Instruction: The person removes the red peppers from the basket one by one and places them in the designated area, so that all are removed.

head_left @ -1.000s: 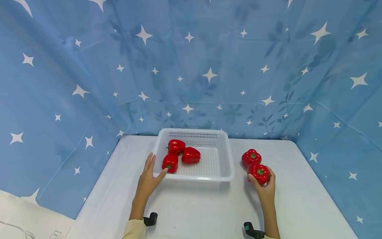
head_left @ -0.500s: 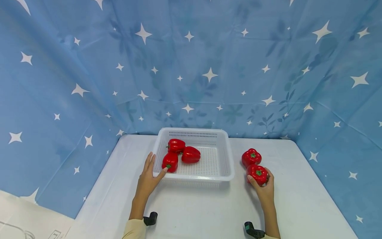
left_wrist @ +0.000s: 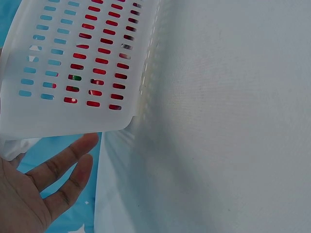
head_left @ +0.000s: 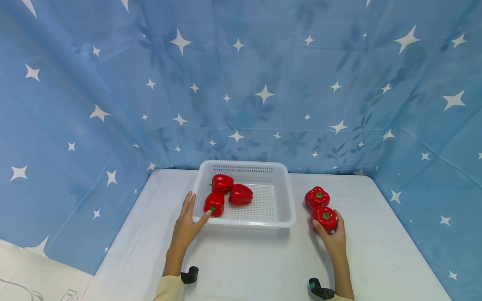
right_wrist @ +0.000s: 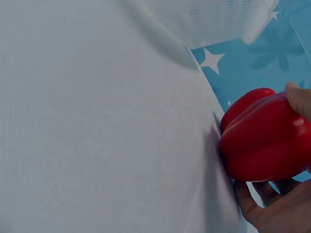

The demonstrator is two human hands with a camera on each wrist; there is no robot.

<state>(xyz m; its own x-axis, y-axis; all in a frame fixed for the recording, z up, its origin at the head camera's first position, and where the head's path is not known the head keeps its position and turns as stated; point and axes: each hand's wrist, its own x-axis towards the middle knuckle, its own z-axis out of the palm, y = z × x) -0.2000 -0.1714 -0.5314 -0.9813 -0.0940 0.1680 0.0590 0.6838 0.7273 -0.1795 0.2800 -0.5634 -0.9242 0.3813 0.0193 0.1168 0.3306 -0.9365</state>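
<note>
My right hand point(head_left: 336, 239) grips a red bell pepper point(head_left: 322, 218) at the table's right side, with thumb and fingers on opposite sides of it. In the right wrist view this bell pepper point(right_wrist: 265, 141) is close to the tabletop. Just behind it, another red bell pepper point(head_left: 316, 197) overlaps it in the head view. My left hand point(head_left: 185, 230) is at the front left corner of a white perforated basket point(head_left: 244, 223), thumb over the rim and fingers extended along the outside. Three red bell peppers lie inside, the nearest bell pepper point(head_left: 214, 203) close to that thumb.
The basket stands near the back of a white table point(head_left: 260, 267). Behind the table hangs a blue curtain point(head_left: 241, 83) with white stars. Each wrist carries a black camera mount, such as the left mount point(head_left: 191, 274).
My right hand and its bell pepper have shifted slightly left. The left hand stays at the basket corner, and the basket's peppers keep their places.
</note>
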